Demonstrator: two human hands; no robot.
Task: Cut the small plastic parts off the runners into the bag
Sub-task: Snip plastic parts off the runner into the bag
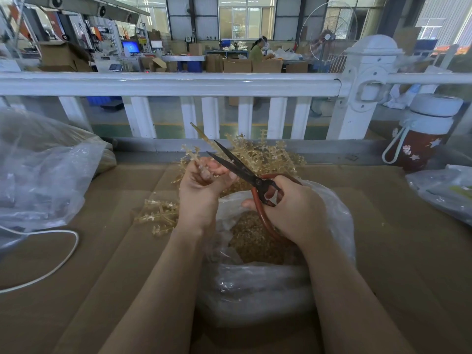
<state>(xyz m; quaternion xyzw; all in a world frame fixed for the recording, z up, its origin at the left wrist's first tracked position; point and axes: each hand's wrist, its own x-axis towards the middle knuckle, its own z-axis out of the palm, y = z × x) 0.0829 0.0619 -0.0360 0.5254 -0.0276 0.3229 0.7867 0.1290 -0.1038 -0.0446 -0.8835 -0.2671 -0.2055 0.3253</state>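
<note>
My left hand (201, 185) holds a yellowish translucent runner (190, 155) with small parts on it, fingers curled round its stem. My right hand (291, 208) grips the red handles of dark scissors (237, 167), whose blades are parted and point up-left toward the runner. Below both hands stands an open clear plastic bag (255, 287) holding a heap of small cut amber parts (255, 238). A pile of uncut runners (270, 155) lies behind the hands, and a few more runners (158, 215) lie left of the bag.
The work surface is brown cardboard (396, 251). A large clear bag (38, 175) sits at left, with a white cable (61, 261) in front of it. A bottle with a white lid (421, 134) and another plastic bag (444, 192) stand at right. A white railing (178, 85) runs behind.
</note>
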